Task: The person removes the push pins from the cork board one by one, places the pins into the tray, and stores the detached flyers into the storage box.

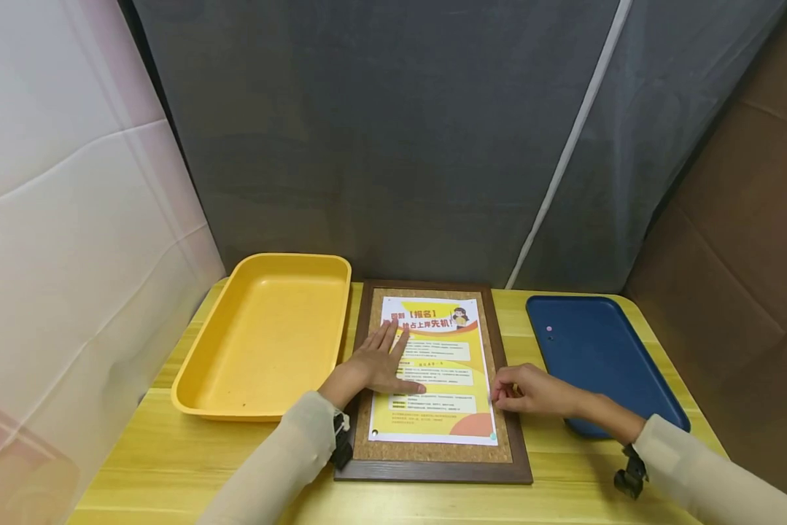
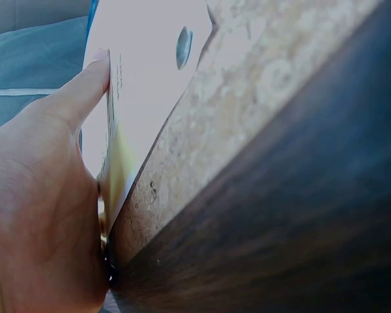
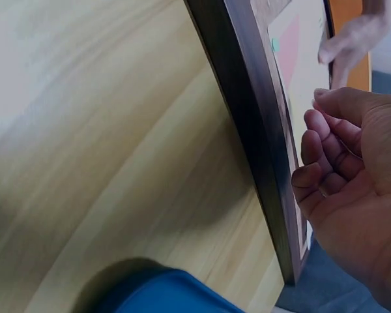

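A yellow and white poster (image 1: 437, 370) lies on a brown-framed cork board (image 1: 444, 452). My left hand (image 1: 381, 362) rests on its left half with the fingers spread. At the poster's right edge, my right hand (image 1: 527, 390) is curled, thumb and forefinger tips together. In the right wrist view these fingertips (image 3: 322, 94) pinch a tiny thumbtack, mostly hidden by them. A gold thumbtack (image 1: 375, 432) is at the poster's lower left corner, a mint-green thumbtack (image 1: 494, 437) at its lower right. Small tacks also show at the top corners.
Left of the board stands a deep yellow tray (image 1: 190, 390). On the right is a shallow blue tray (image 1: 619, 364) holding a pink tack (image 1: 549, 329) and a dark one beside it. A dark grey curtain (image 1: 367, 146) hangs behind the wooden table (image 1: 137, 467).
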Motion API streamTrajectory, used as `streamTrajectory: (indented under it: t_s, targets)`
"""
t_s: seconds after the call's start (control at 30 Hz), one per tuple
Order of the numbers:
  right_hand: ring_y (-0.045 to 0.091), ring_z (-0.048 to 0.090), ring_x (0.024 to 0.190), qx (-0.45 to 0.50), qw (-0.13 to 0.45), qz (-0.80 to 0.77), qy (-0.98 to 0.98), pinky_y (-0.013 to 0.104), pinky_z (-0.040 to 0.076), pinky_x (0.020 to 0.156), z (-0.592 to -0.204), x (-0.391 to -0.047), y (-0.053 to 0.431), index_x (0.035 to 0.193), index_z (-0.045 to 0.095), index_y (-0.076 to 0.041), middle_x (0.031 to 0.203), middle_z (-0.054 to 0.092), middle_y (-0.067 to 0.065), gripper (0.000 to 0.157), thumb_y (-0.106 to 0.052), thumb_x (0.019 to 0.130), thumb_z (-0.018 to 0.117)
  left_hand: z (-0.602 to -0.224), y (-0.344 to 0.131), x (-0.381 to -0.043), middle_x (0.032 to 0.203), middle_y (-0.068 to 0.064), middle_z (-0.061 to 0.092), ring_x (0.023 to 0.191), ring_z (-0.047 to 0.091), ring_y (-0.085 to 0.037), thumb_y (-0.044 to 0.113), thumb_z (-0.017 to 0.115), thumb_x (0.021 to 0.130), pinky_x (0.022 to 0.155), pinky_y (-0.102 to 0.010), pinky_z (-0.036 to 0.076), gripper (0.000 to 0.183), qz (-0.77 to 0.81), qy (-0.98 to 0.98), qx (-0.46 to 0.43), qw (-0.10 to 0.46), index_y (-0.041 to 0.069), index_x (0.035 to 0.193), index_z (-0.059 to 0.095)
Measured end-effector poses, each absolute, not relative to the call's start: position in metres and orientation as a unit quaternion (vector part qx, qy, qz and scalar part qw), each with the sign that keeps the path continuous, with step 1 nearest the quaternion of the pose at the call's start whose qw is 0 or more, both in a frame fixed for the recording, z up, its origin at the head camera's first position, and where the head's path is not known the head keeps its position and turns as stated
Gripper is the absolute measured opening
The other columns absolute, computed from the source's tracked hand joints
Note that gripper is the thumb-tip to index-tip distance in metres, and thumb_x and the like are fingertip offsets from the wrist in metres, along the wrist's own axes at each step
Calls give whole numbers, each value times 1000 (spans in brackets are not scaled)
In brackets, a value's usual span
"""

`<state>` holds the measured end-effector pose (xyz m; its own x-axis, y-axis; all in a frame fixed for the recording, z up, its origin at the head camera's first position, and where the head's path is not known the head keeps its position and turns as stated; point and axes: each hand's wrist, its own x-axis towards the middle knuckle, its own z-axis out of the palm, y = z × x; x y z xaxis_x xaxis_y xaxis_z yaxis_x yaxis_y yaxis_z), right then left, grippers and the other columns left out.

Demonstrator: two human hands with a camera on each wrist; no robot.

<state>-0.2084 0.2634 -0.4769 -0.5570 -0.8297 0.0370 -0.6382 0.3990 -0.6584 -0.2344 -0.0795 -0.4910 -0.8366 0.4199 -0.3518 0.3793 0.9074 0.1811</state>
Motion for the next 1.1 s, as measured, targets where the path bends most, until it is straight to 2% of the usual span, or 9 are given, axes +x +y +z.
streamTrajectory:
  t_s: [0.33, 0.63, 1.1]
  targets:
    - [-6, 51, 73, -467, 158, -306, 814, 17, 48, 62, -480, -195, 255, 98, 75, -10, 82, 61, -11, 7, -3, 96, 76, -491, -79, -235, 177, -15, -16, 164, -12, -33, 84, 54, 90, 133, -49, 4, 123, 50, 957, 208, 198, 12, 171, -3]
    - [-8, 51, 72, -460, 189, -305, 812, 17, 49, 62, -481, -185, 252, 96, 74, -11, 82, 61, -12, 7, -5, 97, 75, -489, -80, -234, 177, -16, -15, 164, -11, -33, 83, 55, 91, 133, -49, 4, 122, 55, 956, 208, 198, 12, 171, -3]
    - [-9, 48, 69, -470, 162, -288, 818, 15, 47, 61, -486, -180, 249, 90, 72, -12, 78, 58, -12, 11, -2, 92, 78, -488, -80, -234, 177, -15, -15, 164, -11, -33, 84, 54, 90, 132, -50, 5, 123, 53, 957, 209, 196, 12, 171, -3]
